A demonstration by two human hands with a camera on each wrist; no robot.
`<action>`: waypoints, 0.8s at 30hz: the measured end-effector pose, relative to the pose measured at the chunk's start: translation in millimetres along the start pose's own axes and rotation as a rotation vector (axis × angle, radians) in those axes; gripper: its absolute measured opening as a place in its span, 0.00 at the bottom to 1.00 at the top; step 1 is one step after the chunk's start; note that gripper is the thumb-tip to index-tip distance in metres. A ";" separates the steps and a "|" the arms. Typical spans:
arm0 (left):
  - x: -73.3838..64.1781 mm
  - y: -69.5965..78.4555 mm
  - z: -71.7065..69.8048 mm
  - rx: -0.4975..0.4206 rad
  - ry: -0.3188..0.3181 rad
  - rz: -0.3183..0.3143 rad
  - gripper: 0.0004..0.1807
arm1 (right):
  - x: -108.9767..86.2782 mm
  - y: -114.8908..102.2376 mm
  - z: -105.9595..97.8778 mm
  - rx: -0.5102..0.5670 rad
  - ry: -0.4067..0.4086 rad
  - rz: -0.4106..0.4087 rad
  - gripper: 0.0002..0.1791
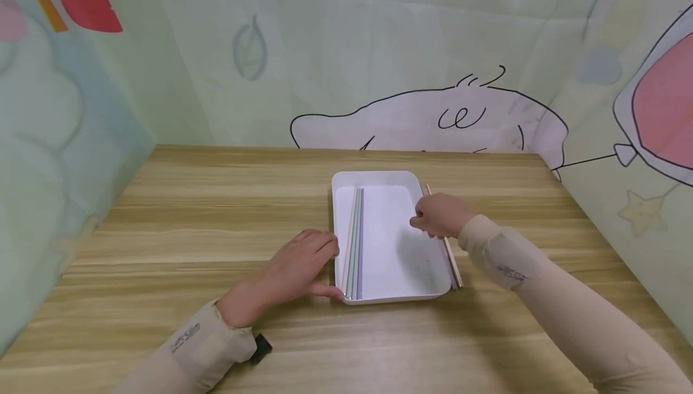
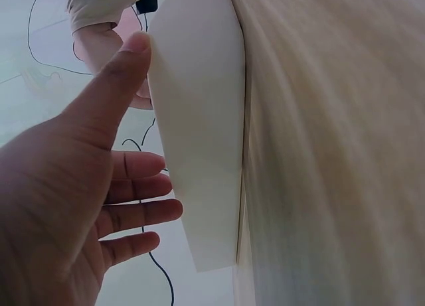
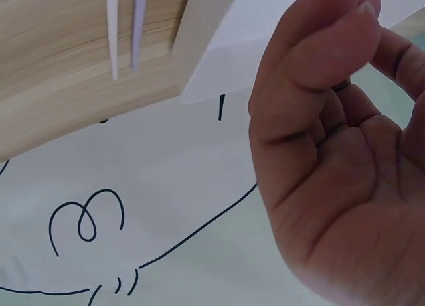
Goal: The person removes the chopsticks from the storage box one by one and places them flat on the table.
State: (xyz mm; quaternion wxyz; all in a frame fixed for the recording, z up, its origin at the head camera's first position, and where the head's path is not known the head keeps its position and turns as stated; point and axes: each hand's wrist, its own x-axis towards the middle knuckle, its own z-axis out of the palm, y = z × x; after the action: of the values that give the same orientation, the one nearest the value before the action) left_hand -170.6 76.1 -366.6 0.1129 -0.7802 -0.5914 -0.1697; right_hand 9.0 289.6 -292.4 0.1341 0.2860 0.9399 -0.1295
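A white rectangular tray (image 1: 390, 176) lies on the table, with several slim pastel chopsticks (image 1: 355, 243) lengthwise along its left side. More chopsticks (image 1: 453, 264) lie outside its right wall; the right wrist view shows tapered pale and purple tips (image 3: 136, 54). My left hand (image 1: 295, 267) is at the tray's left wall, thumb by the near left corner. Its fingers (image 2: 149, 210) are spread and nearly straight beside the wall. Above the right rim hovers my right hand (image 1: 441, 215), fingers curled in. Nothing shows within the curled fingers (image 3: 332, 54) in the right wrist view.
The wood-grain table (image 1: 216, 201) stretches to both sides of the tray. A printed cloth (image 1: 206, 81) stands behind and beside the table. A small black object (image 1: 261, 349) sits at the left sleeve cuff.
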 end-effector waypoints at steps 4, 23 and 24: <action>0.0 -0.2 0.0 0.001 -0.003 -0.003 0.34 | 4.0 -8.6 1.0 -0.013 -0.003 -0.020 0.15; 0.0 1.6 -2.3 0.002 -0.032 -0.021 0.34 | 22.8 -50.9 19.5 0.001 -0.072 -0.002 0.13; 0.2 2.0 -2.4 0.004 -0.036 -0.019 0.34 | 23.4 -52.3 21.3 0.002 -0.076 0.001 0.13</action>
State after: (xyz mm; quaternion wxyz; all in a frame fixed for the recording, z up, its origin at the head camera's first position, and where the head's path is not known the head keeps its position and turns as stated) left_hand -168.9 74.8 -364.2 0.1025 -0.7773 -0.6009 -0.1555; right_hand -35.9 252.5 -311.1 0.1693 0.2814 0.9340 -0.1409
